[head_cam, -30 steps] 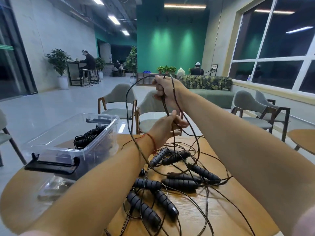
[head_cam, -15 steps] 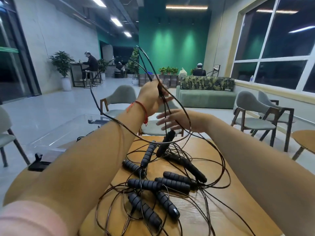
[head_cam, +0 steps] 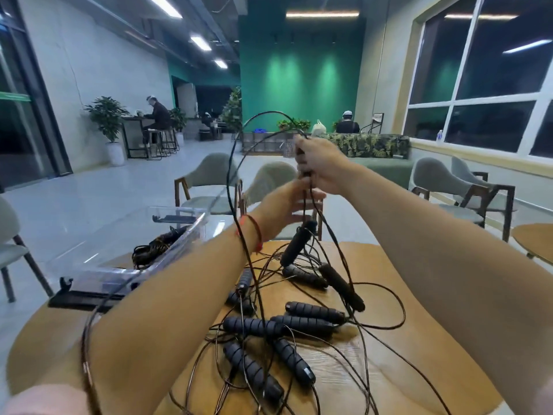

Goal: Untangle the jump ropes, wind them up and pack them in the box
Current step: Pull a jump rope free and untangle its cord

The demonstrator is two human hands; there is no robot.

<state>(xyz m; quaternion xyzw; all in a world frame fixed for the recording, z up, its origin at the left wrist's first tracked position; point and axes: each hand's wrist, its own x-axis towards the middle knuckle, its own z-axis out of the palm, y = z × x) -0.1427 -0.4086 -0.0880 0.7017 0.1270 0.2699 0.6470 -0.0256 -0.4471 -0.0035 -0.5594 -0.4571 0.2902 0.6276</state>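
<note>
The round wooden surface (head_cam: 404,348) spreads below both outstretched forearms, which reach forward and meet in the air above its far half. To the left of the left forearm stands the clear plastic box (head_cam: 125,253), lid off, with one coiled rope (head_cam: 155,247) lying inside it. Beneath the hands sprawls the tangle of jump ropes (head_cam: 269,324), their black ribbed handles scattered on the wood and thin dark cords looping across and off the near edge.

The right hand (head_cam: 321,166) is raised highest, back of the hand toward the camera, fingers curled tight around a bunch of cord; a loop of cord (head_cam: 239,139) arches up and to the left of it. The left hand (head_cam: 284,205) sits just under and slightly left of the right one, wrist bent upward with a red string bracelet (head_cam: 254,232) around it, fingers closed narrowly on the cords running down from the right fist. One handle (head_cam: 297,242) hangs tilted just below the left hand, lifted clear of the rest, and a strand trails across the left forearm
</note>
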